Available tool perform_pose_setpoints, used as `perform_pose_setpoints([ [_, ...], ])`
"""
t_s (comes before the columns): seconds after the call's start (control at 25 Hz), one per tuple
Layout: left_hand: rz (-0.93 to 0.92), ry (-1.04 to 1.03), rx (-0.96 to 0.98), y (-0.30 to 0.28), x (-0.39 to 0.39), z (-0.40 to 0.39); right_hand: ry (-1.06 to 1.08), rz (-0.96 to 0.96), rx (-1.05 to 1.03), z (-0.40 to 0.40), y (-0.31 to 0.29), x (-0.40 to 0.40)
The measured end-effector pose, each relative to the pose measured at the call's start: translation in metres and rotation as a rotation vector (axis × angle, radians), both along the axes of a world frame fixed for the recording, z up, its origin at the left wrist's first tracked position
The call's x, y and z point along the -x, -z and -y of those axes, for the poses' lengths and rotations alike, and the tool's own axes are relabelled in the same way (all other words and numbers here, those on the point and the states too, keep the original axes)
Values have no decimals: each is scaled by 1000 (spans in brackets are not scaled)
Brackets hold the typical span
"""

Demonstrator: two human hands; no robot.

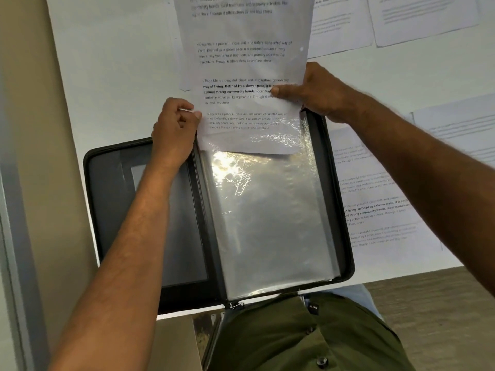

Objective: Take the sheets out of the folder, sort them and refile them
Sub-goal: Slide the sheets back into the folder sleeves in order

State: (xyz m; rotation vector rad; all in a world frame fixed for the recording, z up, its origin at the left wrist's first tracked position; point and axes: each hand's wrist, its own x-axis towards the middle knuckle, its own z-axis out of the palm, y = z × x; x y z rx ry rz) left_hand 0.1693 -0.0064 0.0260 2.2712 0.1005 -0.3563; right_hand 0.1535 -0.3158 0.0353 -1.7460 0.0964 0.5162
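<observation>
A black zip folder [107, 210] lies open on the white table, its right half filled with clear plastic sleeves [273, 223]. A printed sheet [246, 62] sticks far out of the top sleeve's upper end; only its bottom strip is inside the plastic. My left hand [174, 132] pinches the sleeve's top left corner at the sheet's left edge. The sheet's right edge is gripped by my right hand [313, 91], thumb on the text.
More printed sheets lie on the white table [112, 76]: one just right of the folder [375, 199], one at the right edge [460, 124], two at the top right [423, 17]. The table's near edge runs under the folder, above my green shirt.
</observation>
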Motion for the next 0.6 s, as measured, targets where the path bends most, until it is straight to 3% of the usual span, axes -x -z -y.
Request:
perform_pose_setpoints([
  [0.08, -68, -83, 207, -3, -5, 2, -48, -16, 7, -2, -2, -3],
  [0.24, -137, -155, 388, -3, -16, 9, -170, -61, 94, -5, -3, -9],
  [0.4, -185, -134, 383, 6, -22, 6, -186, -98, 141, -5, -1, -12],
  [0.6, -262, -2, 383, 10, -29, -2, -7, -111, 32, -3, 0, -13],
])
